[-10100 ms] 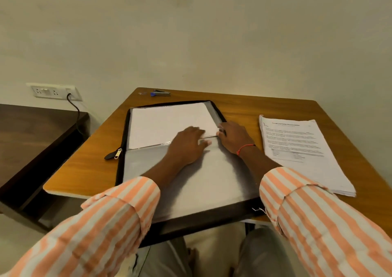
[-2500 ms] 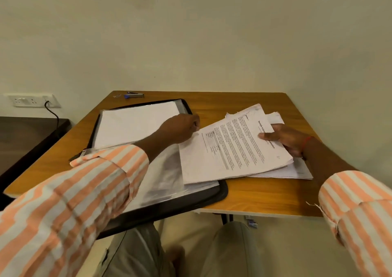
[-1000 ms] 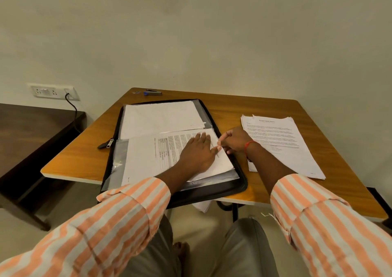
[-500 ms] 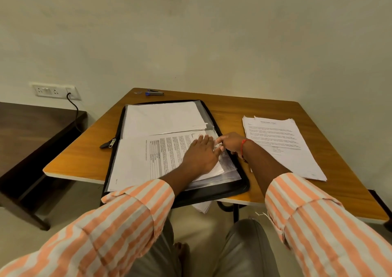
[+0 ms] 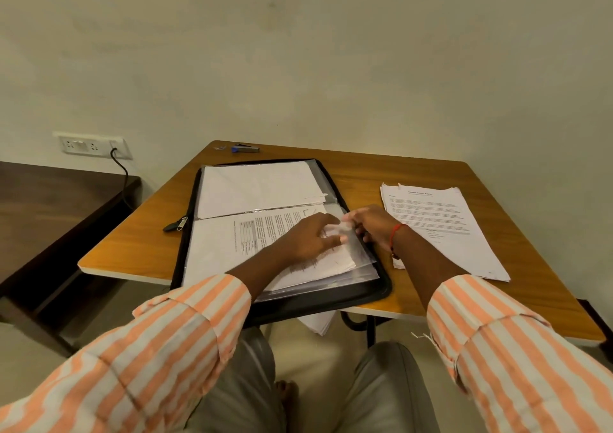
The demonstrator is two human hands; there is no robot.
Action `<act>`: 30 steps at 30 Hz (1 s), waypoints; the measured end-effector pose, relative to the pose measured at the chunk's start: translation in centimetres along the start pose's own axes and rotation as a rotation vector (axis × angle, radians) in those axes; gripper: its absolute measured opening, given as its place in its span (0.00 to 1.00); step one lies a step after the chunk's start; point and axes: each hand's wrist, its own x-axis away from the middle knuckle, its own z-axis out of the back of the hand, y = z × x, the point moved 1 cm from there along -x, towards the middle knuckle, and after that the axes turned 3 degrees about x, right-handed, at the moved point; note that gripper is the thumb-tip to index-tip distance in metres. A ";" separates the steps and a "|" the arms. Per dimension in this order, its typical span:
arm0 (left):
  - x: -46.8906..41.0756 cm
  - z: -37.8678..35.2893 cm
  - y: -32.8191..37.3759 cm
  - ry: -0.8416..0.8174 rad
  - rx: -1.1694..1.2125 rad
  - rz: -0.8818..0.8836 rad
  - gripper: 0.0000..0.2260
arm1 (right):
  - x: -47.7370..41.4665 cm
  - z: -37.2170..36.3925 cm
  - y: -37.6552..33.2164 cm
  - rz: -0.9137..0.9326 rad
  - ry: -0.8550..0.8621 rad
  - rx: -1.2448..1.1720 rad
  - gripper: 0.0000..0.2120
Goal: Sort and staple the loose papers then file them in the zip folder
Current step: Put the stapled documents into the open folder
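- Through the head camera I saw the black fabric zip folder (image 5: 331,303) lying open on the orange-brown wooden desk (image 5: 365,174), its near edge hanging past the desk's front.
- Its far half carried blank white pages (image 5: 255,190). Its near half carried printed sheets of white paper (image 5: 258,237), turned sideways to me.
- The left hand (image 5: 308,237) lay on those printed sheets near their right end, its fingers (image 5: 328,241) bent and clamped on a white corner of them.
- The right hand (image 5: 371,225), with a red thread (image 5: 394,233) at the wrist, sat just beside the left one. Its thumb and forefinger were pressed together on the edge of a clear plastic sleeve (image 5: 360,257) at the folder's right side.
- A loose stack of printed white papers (image 5: 441,227) rested on the desk to the right of the folder.
- A small blue and silver stapler (image 5: 245,148) sat at the desk's far edge, and the folder's black zip pull (image 5: 175,226) lay off its left side.
- More white paper (image 5: 318,321) hung below the folder's near edge.
- At the left I saw a white wall socket plate (image 5: 89,144) with a black cable (image 5: 122,174) plugged in, above a dark wooden table (image 5: 49,200).
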 end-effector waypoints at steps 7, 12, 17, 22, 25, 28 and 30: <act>2.9 0.1 -1.2 -0.044 -0.509 -0.148 0.38 | 1.3 0.9 -0.1 0.079 -0.059 0.077 0.13; 4.3 1.5 0.0 0.155 -0.604 -0.235 0.27 | 1.1 0.5 0.0 0.025 -0.058 -0.375 0.15; 4.9 3.8 2.0 0.363 -0.748 -0.210 0.16 | 0.9 0.2 -0.9 0.093 0.122 -0.427 0.13; 3.0 6.8 4.0 0.393 -0.844 -0.135 0.20 | 1.0 0.4 -0.7 0.379 0.312 0.039 0.20; 1.6 8.0 5.4 0.439 -0.902 -0.153 0.16 | 1.7 -0.8 -1.2 0.453 0.116 0.094 0.38; 0.2 9.0 6.5 0.493 -0.973 -0.221 0.14 | 1.1 -1.8 -2.1 0.428 0.109 -0.085 0.43; -0.6 9.9 7.0 0.518 -1.014 -0.277 0.14 | 0.0 -2.2 -2.7 0.427 0.192 -0.160 0.38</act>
